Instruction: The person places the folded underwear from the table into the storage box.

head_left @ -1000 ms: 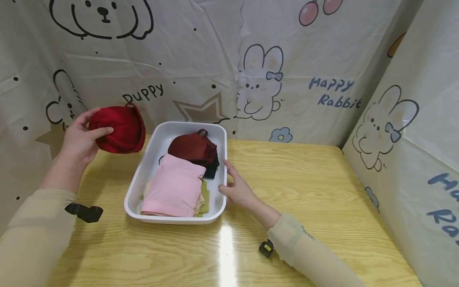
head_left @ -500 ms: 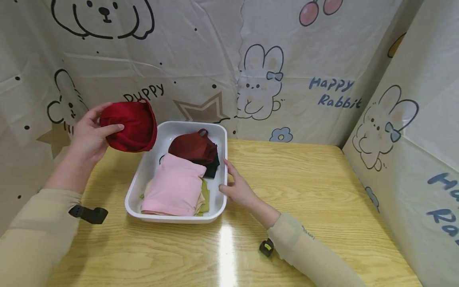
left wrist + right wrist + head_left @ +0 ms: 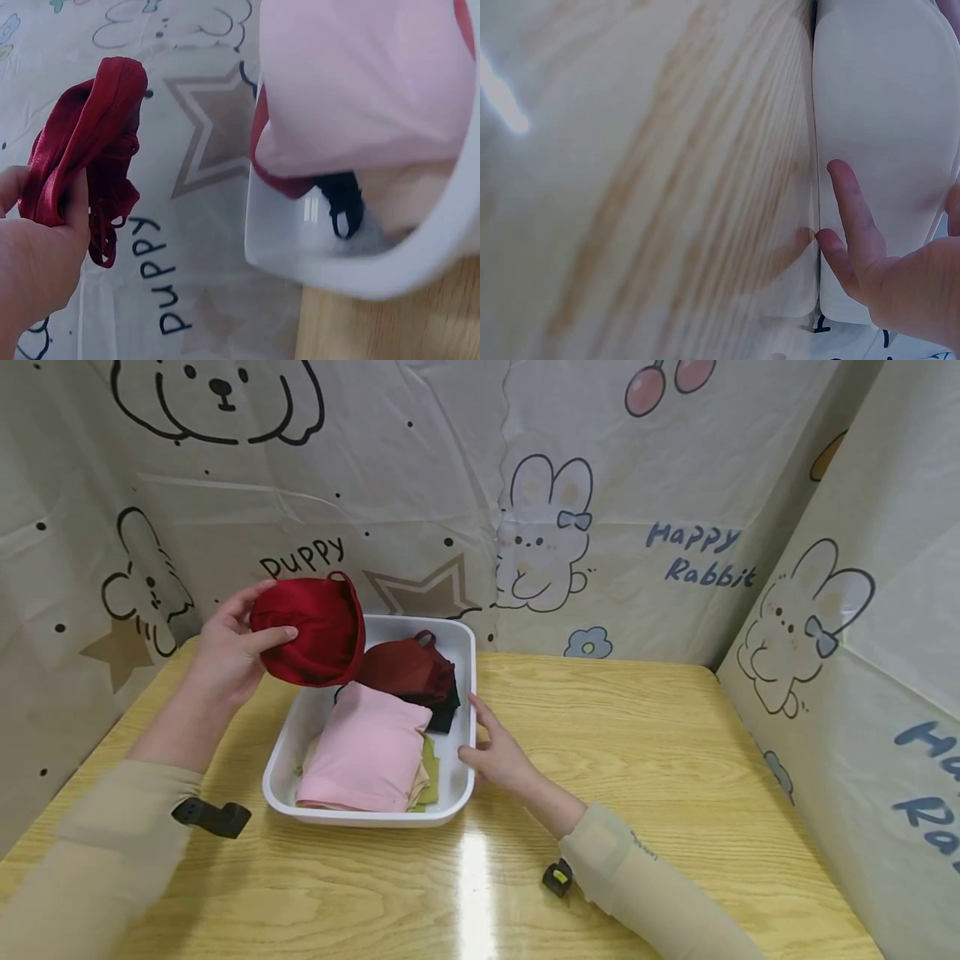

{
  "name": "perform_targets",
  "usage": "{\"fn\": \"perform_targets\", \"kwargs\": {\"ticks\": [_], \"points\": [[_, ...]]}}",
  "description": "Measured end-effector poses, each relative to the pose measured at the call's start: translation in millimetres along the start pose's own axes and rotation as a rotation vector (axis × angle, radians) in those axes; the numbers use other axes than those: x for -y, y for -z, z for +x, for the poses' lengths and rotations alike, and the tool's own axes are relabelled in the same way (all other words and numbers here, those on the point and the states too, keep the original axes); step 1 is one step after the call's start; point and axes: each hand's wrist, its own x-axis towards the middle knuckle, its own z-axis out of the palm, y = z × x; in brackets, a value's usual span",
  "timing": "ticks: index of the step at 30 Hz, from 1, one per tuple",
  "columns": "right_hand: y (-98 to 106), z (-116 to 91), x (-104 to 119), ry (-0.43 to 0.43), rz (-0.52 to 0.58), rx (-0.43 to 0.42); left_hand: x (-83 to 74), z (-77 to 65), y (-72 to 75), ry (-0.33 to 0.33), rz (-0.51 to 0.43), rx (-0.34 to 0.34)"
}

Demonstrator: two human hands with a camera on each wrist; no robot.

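My left hand [image 3: 232, 652] pinches a folded red bra [image 3: 311, 631] between thumb and fingers, up over the far left corner of a white plastic tub [image 3: 375, 819]. Its loop and hanging straps show in the left wrist view. With the thumb over the rim and straight fingers along the outer wall, my right hand [image 3: 502, 756] holds the tub's right side. Inside lie a folded dark maroon bra [image 3: 401, 668] at the back and a folded pink garment [image 3: 363, 747] in front. A black piece [image 3: 442, 717] and an olive-green cloth [image 3: 430, 772] peek out beneath them.
The tub stands on a wood-grain table [image 3: 615, 760]. A printed curtain [image 3: 420, 468] with cartoon animals hangs behind the table and along both sides. Each wrist wears a small black camera, such as the left camera [image 3: 213, 817].
My left hand has carried the red bra rightward, from beside the tub to over its far left corner. The right hand and the tub have stayed in place.
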Motion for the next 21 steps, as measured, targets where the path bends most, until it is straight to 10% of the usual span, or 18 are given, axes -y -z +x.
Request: {"fn": "perform_targets", "kwargs": {"ticks": [21], "points": [[2,-17,31,-0.021,0.001,0.044,43.1,7.5,-30.3,0.116,-0.011,0.058]]}}
